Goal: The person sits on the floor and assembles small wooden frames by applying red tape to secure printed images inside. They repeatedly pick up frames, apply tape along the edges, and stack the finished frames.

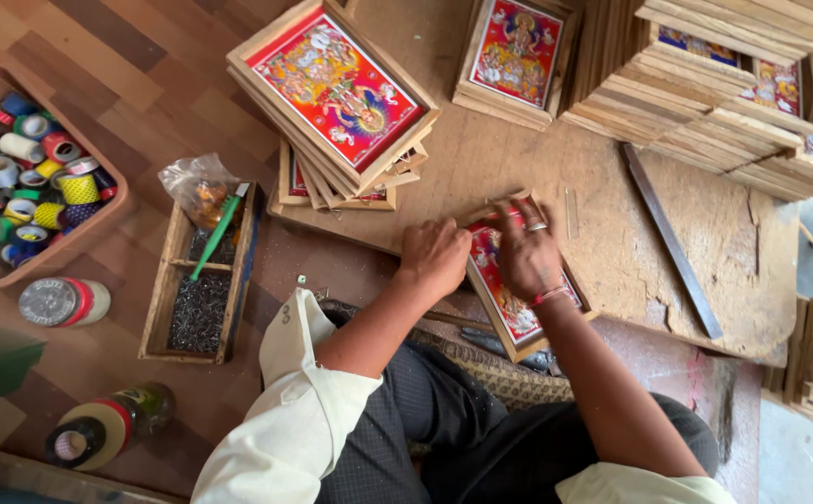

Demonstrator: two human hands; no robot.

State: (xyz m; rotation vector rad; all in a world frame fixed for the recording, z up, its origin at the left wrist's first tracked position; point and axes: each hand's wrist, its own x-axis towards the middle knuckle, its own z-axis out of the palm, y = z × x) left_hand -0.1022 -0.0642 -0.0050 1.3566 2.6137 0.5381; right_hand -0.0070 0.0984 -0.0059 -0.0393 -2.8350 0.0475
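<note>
A small wooden picture frame (516, 322) with a bright red print lies on a worn wooden work board (630, 252) in front of me. My left hand (434, 257) rests curled on the frame's left edge. My right hand (528, 250), with a ring and a red wrist thread, presses flat on the print, fingers reaching the frame's top corner. Whether either hand pinches something small is hidden.
A stack of framed prints (336, 93) sits at the board's far left, more frames (516, 54) and piles of wooden frames (705, 84) behind. A metal strip (672, 241) lies at right. A nail tray (199, 280), a basket of tape rolls (24, 177) and loose tape rolls (63, 301) are on the floor at left.
</note>
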